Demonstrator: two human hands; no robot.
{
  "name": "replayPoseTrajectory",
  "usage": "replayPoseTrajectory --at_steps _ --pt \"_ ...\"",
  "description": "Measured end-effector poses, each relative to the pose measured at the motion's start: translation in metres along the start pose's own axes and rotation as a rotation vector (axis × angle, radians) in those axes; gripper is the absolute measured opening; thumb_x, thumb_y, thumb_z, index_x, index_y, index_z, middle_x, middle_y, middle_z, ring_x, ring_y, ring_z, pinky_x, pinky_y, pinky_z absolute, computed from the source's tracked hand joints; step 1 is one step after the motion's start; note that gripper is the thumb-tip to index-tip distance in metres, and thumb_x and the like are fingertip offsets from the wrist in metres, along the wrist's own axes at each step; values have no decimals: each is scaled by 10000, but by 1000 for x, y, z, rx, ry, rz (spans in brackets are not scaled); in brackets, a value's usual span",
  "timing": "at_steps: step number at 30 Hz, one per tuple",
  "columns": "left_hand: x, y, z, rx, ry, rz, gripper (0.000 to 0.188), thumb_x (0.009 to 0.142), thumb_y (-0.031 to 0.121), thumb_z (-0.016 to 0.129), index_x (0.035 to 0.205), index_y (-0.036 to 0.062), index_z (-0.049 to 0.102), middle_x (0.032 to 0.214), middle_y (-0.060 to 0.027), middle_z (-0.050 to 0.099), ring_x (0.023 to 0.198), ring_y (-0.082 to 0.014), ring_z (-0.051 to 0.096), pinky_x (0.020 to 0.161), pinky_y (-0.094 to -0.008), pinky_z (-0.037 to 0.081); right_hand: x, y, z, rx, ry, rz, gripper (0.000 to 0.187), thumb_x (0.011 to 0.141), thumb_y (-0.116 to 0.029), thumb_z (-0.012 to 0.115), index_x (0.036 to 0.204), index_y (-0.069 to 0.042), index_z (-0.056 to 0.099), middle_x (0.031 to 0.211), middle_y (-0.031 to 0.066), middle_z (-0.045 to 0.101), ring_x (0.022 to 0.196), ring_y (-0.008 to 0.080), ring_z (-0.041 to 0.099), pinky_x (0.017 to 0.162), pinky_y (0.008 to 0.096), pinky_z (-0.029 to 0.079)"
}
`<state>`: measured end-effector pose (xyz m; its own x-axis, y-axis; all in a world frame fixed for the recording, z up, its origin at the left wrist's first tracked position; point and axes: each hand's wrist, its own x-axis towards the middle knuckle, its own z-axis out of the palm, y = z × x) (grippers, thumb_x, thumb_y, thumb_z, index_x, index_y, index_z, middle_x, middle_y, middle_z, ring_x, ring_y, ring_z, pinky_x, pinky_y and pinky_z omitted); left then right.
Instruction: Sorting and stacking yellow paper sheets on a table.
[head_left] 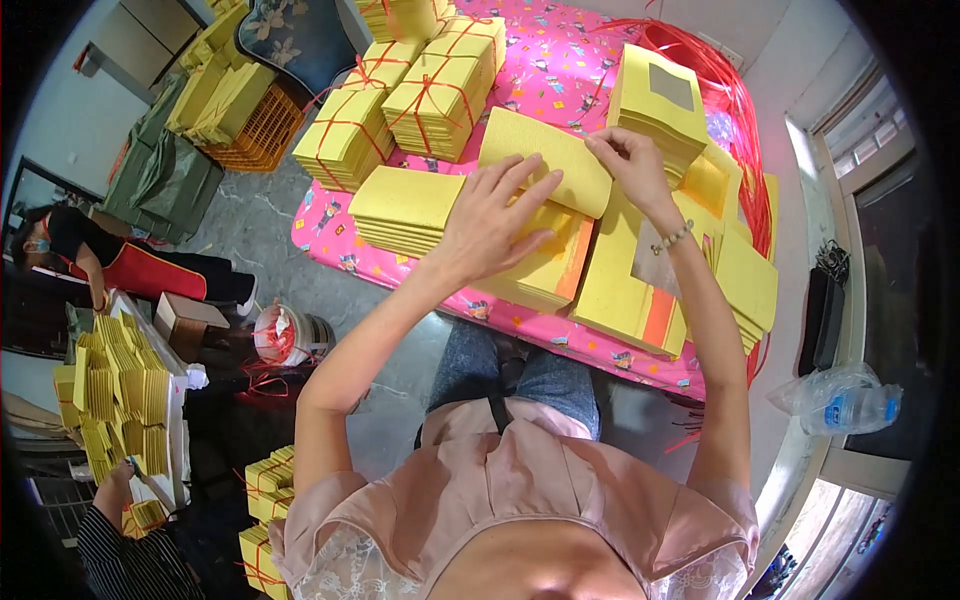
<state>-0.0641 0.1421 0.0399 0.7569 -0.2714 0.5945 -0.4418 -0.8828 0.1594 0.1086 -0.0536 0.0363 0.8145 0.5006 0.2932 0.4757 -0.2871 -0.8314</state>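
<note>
My left hand (492,220) lies with its fingers spread over a stack of yellow paper (540,275) that has an orange strip on its right side. A yellow paper sheet (550,160) is lifted and curved above the stack's far end. At its right corner, the thumb and fingers of my right hand (632,165) pinch it. Beside my left wrist sits another yellow stack (415,205). Under my right forearm are more yellow papers (615,285) with a grey patch and an orange strip. A thick yellow stack (660,95) stands beyond my right hand.
Bundles tied with red string (432,100) stand at the back left of the pink-covered table (540,70). Red plastic strands (750,130) hang along its right edge. An orange crate (262,125), a bucket (290,335) and two other people beside a paper-laden table (175,430) are at left.
</note>
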Motion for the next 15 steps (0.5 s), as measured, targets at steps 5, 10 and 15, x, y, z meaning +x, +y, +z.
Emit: replayPoseTrajectory --at_steps 5,10,15 --pt "10 -5 21 133 -137 -19 751 872 542 637 1491 180 415 1502 -205 381 1377 -424 358 1131 -546 304 30 28 -3 -147 -85 54 281 958 -276 649 1002 -12 738 776 -6 673 704 56 555 635 267 447" --pt "11 -16 31 107 -259 -86 800 912 670 499 1540 203 331 1549 -229 313 1434 -463 268 1174 -559 231 41 23 2 -276 -45 38 353 912 -375 659 984 -38 739 733 91 690 671 205 645 651 363 485" --pt "16 -19 38 86 -292 -81 806 916 686 478 1540 198 328 1553 -226 310 1434 -460 270 1173 -571 223 57 34 7 -383 -117 34 359 940 -366 597 1011 -41 732 837 126 720 754 292 678 711 391 509"
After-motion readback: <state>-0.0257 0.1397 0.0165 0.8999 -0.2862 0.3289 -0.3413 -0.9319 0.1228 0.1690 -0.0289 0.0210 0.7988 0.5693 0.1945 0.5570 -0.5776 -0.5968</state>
